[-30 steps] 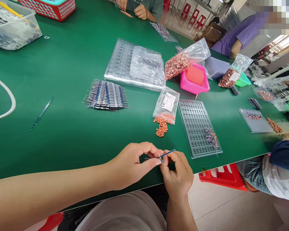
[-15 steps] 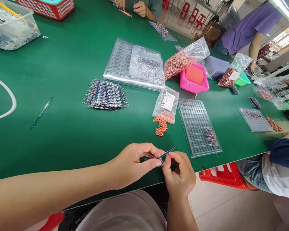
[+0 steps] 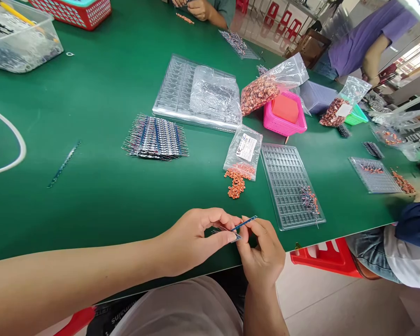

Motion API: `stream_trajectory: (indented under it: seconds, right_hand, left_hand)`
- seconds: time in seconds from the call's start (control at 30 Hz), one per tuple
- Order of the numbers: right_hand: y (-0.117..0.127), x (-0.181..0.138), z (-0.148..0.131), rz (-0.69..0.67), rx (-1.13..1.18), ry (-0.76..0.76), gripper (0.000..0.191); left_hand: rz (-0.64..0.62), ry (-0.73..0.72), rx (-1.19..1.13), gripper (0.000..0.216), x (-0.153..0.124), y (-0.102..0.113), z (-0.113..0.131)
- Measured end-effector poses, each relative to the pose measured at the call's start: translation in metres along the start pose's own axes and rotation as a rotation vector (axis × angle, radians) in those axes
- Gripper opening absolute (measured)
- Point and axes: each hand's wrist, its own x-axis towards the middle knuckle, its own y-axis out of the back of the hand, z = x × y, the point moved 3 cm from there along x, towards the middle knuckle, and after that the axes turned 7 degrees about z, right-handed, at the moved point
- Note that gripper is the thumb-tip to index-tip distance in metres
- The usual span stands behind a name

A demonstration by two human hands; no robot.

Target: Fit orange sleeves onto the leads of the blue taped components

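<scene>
My left hand (image 3: 199, 240) is closed around a blue strip (image 3: 245, 223) with thin wire leads, near the table's front edge. The fingertips of my right hand (image 3: 262, 252) pinch together at that strip; whatever small piece lies between them is hidden. Beyond my hands, small orange rings (image 3: 236, 186) spill from a labelled clear bag (image 3: 244, 151). To the right lies a clear ridged tray (image 3: 287, 182), with several wired parts carrying orange rings (image 3: 310, 200) at its near end. A stack of blue-edged strips of wire-lead parts (image 3: 156, 136) sits to the left.
Larger clear trays (image 3: 177, 88) lie further back, beside a bag of orange rings (image 3: 259, 93) and a pink basket (image 3: 285, 114). A loose blue strip (image 3: 65, 163) and a clear bin (image 3: 24, 46) are on the left. Co-workers sit across and to the right.
My right fingers have shifted slightly along the blue strip, with the index finger a little higher. The view has moved slightly; the co-worker's hands across the table have come closer together.
</scene>
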Motion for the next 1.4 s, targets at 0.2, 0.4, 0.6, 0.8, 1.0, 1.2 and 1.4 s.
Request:
stream_trajectory:
  seconds: [0.2,0.4,0.6,0.8,1.0,1.2,1.4]
  right_hand:
    - [0.0,-0.001,0.002,-0.034,0.06,-0.032,0.021]
    - [0.003,-0.005,0.006,0.002,0.176,-0.131,0.027]
    - [0.007,-0.004,0.01,-0.018,0.342,-0.26,0.024]
    - [0.007,-0.003,0.009,-0.036,0.368,-0.263,0.024]
    - [0.006,-0.003,0.009,-0.037,0.336,-0.236,0.021]
    - [0.006,-0.002,0.008,-0.038,0.332,-0.239,0.02]
    - [0.006,-0.002,0.008,-0.051,0.352,-0.243,0.023]
  left_hand:
    - [0.014,-0.023,0.031,0.01,0.001,0.002,0.001]
    - [0.051,0.148,-0.196,0.012,0.005,0.002,-0.006]
    - [0.1,0.213,-0.259,0.012,0.008,0.001,-0.007]
    - [0.107,0.222,-0.24,0.011,0.005,0.0,-0.008]
    - [0.106,0.21,-0.225,0.011,0.006,0.001,-0.01]
    - [0.117,0.213,-0.174,0.014,0.006,0.001,-0.009]
    - [0.124,0.199,-0.161,0.014,0.006,0.001,-0.008]
